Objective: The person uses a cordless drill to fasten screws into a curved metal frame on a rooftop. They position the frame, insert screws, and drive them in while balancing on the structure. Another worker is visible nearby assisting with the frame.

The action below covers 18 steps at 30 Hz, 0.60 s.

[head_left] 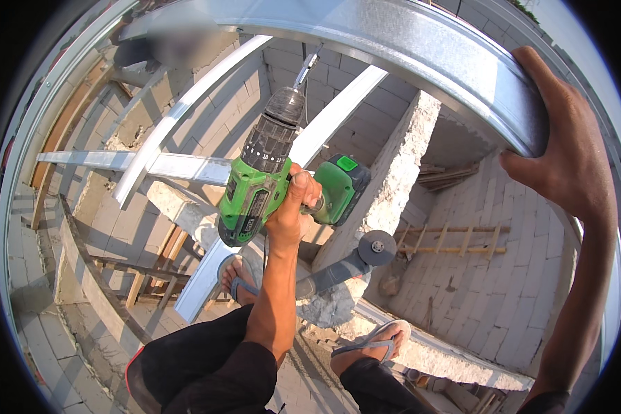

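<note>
Green drill clenched in left hand, pointing up-right along steep long axis toward silver beam clasped in wide-spread right hand.

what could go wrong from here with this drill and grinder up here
The bit of the green drill, held in the left hand, could slip near the edge of the metal channel, which the bare right hand grips.
The angle grinder, its disc exposed, lies near the feet and might get kicked or fall.
Open sandals on rough, broken concrete beside a drop could mean a lost footing.
</note>
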Motion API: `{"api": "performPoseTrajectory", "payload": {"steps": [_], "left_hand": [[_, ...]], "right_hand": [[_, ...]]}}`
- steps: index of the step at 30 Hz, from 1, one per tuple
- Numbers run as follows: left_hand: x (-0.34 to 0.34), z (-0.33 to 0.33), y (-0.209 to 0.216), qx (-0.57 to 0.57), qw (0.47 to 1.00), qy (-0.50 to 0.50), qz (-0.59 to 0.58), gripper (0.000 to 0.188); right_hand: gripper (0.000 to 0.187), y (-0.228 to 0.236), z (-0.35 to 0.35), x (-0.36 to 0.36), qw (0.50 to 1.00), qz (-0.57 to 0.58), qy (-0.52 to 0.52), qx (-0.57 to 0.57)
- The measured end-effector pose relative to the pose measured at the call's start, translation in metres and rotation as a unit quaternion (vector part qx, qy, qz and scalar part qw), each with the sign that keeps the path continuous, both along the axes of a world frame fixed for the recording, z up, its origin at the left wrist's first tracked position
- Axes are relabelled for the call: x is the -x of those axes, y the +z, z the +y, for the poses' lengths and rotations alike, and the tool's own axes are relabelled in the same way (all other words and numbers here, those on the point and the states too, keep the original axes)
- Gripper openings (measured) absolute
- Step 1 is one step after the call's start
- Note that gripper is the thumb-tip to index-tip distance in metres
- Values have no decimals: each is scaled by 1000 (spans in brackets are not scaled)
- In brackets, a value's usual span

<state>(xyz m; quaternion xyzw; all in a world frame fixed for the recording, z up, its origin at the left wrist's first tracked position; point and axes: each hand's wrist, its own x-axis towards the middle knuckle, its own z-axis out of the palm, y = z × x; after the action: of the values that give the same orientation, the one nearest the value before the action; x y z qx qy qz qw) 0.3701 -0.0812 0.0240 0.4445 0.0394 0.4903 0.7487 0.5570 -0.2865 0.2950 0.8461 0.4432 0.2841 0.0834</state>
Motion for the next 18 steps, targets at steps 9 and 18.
{"api": "performPoseTrajectory", "payload": {"steps": [9,18], "left_hand": [[-6,-8,-3,-2,1000,15,-13,18],[-1,-2,-2,12,1000,16,3,17]], "right_hand": [[113,2,-1,0,1000,2,13,1],[113,0,0,-1,1000,6,19,-6]]}}
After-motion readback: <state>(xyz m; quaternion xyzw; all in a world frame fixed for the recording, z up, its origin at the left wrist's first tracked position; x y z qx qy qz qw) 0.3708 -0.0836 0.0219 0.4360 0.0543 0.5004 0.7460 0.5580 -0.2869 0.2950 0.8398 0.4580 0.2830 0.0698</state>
